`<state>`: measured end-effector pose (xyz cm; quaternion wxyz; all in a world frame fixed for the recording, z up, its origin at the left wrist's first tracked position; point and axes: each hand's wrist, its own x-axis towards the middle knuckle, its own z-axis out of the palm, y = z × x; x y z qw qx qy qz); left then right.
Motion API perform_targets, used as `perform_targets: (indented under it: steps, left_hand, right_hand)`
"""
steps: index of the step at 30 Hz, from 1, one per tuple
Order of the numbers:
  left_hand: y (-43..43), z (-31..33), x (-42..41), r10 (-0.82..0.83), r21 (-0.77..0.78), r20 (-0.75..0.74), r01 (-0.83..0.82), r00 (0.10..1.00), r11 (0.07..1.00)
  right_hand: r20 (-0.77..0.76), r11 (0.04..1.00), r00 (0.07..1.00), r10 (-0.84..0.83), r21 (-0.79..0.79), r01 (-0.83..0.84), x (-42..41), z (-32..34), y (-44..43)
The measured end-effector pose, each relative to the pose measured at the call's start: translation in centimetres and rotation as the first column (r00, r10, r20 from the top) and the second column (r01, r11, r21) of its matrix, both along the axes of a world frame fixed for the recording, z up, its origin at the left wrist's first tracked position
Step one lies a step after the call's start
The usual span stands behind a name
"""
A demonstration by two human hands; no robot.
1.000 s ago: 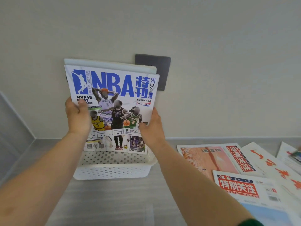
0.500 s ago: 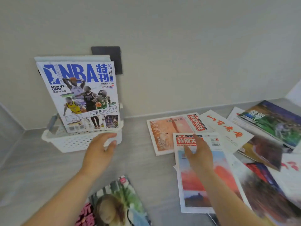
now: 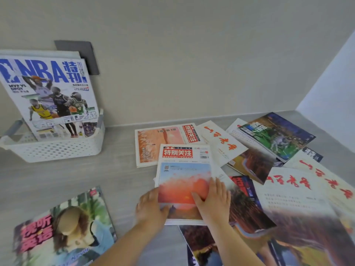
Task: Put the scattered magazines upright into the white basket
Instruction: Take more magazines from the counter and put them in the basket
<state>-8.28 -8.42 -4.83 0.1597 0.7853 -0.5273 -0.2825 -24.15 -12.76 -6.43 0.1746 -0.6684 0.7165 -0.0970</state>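
The white basket (image 3: 57, 150) stands at the back left against the wall. An NBA magazine (image 3: 51, 98) stands upright in it, leaning back, with a white magazine (image 3: 38, 53) behind it. A magazine with a red title and a sunset cover (image 3: 184, 179) lies flat on the grey counter near the middle. My left hand (image 3: 151, 208) grips its lower left edge, thumb on the cover. My right hand (image 3: 213, 200) lies on its lower right part, fingers spread over the cover and the right edge.
Several magazines overlap on the right: an orange-cover one (image 3: 159, 144), white ones with red calligraphy (image 3: 221, 143), and a green-cover one (image 3: 276, 135). A pink-lettered magazine (image 3: 63, 227) lies at the front left. A dark wall plate (image 3: 80, 54) sits behind the basket.
Both hands let go of the NBA magazine, which stays upright in the basket. My view swung right, and both hands came down onto the sunset magazine.
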Motion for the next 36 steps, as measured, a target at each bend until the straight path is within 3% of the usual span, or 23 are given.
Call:
perform_targets:
  steps: [2,4,10,14,16,19,24,30,33,36]
  left_hand:
    - [-0.1,0.4,-0.7,0.161,0.000,-0.256,-0.166,0.953,0.986]
    - [-0.1,1.3,-1.2,0.250,0.009,-0.502,-0.284,0.828,0.959]
    - [-0.4,2.6,-1.7,0.298,0.067,-0.628,-0.332,0.719,0.941]
    - [0.9,3.9,-1.1,0.219,-0.053,-0.693,-0.352,0.687,0.935]
    - [1.6,4.4,-0.5,0.187,-0.135,-0.680,-0.371,0.709,0.919]
    - [2.4,5.5,0.9,0.168,-0.257,-0.645,-0.419,0.745,0.871]
    - [3.0,7.1,5.9,0.172,-0.431,-0.532,-0.440,0.829,0.788]
    - [2.2,9.6,16.0,0.296,-0.506,-0.443,-0.508,0.846,0.696]
    - [1.5,11.8,21.6,0.265,-0.578,-0.376,-0.448,0.888,0.682]
    - [0.0,14.3,27.0,0.251,-0.642,-0.323,-0.406,0.912,0.650]
  right_hand:
    - [0.025,1.000,1.000,0.011,-0.012,-0.011,-0.4,0.0,0.0]
    - [0.064,1.000,0.998,0.020,-0.020,-0.019,-0.7,0.2,0.1]
    - [0.363,0.996,0.931,-0.037,-0.061,0.063,-1.7,1.2,-0.6]
    - [0.683,0.993,0.722,-0.111,0.048,0.107,-0.6,3.2,-1.4]
    - [0.761,0.981,0.618,-0.196,0.151,0.125,0.2,4.2,-2.1]
    - [0.771,0.972,0.599,-0.217,0.225,0.063,1.2,6.4,-3.3]
    - [0.817,0.993,0.577,-0.025,0.085,-0.077,5.0,10.7,-3.3]
    - [0.868,0.986,0.486,0.102,-0.022,-0.167,13.9,14.4,-2.4]
    - [0.896,0.977,0.427,0.125,-0.036,-0.210,18.5,16.1,-2.3]
    - [0.874,0.968,0.432,0.223,-0.145,-0.206,23.0,17.9,-2.9]
